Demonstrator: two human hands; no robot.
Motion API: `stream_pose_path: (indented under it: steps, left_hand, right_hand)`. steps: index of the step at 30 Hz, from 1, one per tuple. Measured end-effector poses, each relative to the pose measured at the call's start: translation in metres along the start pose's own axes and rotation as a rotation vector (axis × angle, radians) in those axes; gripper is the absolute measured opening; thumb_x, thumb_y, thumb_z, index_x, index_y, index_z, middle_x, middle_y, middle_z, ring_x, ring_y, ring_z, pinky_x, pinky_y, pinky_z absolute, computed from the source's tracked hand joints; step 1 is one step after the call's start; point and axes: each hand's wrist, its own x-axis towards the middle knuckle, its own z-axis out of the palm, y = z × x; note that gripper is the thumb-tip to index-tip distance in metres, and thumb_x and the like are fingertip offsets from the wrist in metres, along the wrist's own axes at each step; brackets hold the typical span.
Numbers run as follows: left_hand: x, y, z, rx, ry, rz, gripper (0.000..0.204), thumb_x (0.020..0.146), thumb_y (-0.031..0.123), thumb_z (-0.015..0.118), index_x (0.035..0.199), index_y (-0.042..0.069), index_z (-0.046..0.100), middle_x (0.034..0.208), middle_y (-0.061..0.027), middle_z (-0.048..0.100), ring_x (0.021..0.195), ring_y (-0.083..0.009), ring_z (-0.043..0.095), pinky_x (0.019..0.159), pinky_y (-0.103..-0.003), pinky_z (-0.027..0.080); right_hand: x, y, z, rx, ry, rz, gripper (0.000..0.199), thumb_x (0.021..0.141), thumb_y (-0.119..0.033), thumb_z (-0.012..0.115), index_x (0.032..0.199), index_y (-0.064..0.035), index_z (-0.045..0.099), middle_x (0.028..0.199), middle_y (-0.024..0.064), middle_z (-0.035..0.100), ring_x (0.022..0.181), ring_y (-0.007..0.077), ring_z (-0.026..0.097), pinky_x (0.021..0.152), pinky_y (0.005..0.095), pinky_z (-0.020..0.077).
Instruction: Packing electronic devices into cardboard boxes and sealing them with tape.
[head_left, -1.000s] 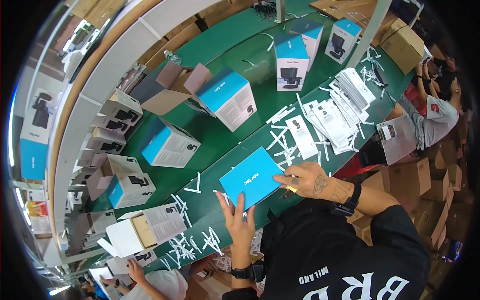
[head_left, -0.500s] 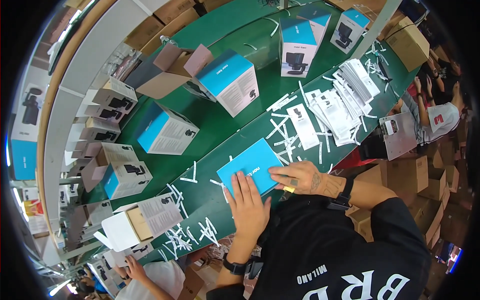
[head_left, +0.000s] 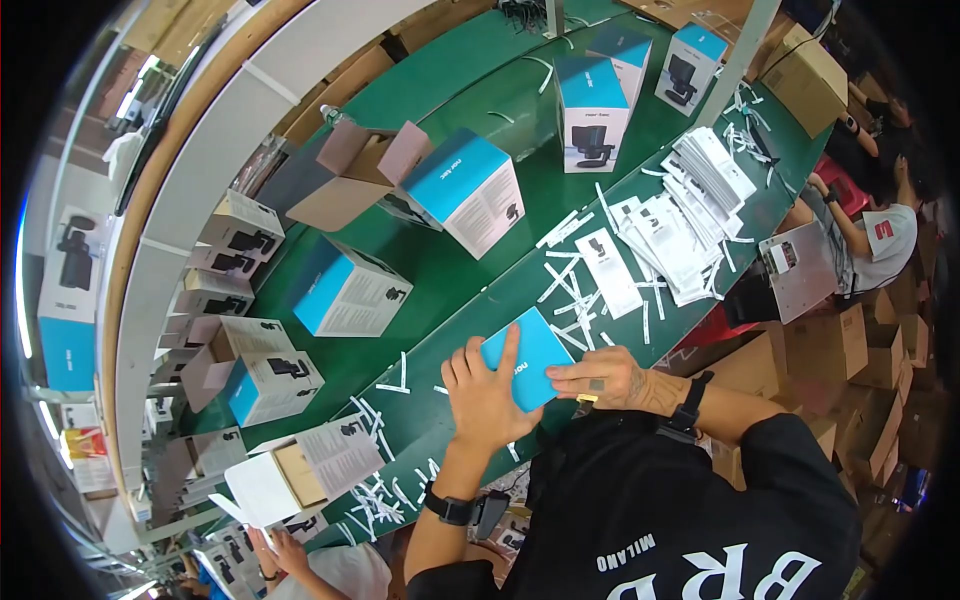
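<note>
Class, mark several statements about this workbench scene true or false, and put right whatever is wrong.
1. The left hand touches the blue face of a box. True.
2. The right hand touches only a leaflet. False: the right hand touches the same box.
3. White strips lie scattered on the table. True.
4. That table is red. False: its surface is green.
5. The person wears black bands on both wrists. True.

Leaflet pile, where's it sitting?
Head view, right of centre: the pile is on the green table, just right of a lone leaflet, farther out than the right hand.
</note>
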Motion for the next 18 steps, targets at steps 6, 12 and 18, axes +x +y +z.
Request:
stream_pose_path:
  steps: [6,12,18]
  left_hand:
    - [-0.018,-0.037,-0.012,-0.073,-0.037,0.268,0.111,0.054,0.033,0.087,0.156,0.023,0.045,0.146,-0.0272,0.04,0.129,-0.0455,0.043,0.108,-0.056,0.035]
    - [-0.027,-0.06,-0.012,-0.183,0.122,0.078,0.105,0.052,0.024,0.086,0.151,0.025,0.053,0.144,-0.0252,0.042,0.127,-0.0464,0.044,0.108,-0.055,0.035]
    - [0.018,-0.116,-0.042,0.002,0.453,-0.097,0.101,0.051,0.025,0.086,0.148,0.023,0.056,0.144,-0.0255,0.042,0.126,-0.0462,0.044,0.108,-0.056,0.034]
  right_hand:
    - [-0.009,0.012,-0.021,0.453,-0.05,0.313,0.021,0.087,-0.01,0.081,0.107,-0.0043,0.078,0.104,0.0072,0.078,0.064,0.0132,0.064,0.055,0.0288,0.0523]
    - [0.024,0.048,-0.031,0.118,0.068,1.041,0.022,0.093,-0.014,0.075,0.11,-0.0002,0.076,0.083,0.0081,0.074,0.071,0.0111,0.066,0.063,0.027,0.0526]
    - [0.208,0.109,-0.019,-0.222,-0.026,0.38,0.03,0.088,-0.017,0.077,0.116,-0.006,0.074,0.108,0.0159,0.075,0.1,0.0324,0.073,0.085,0.0385,0.0578]
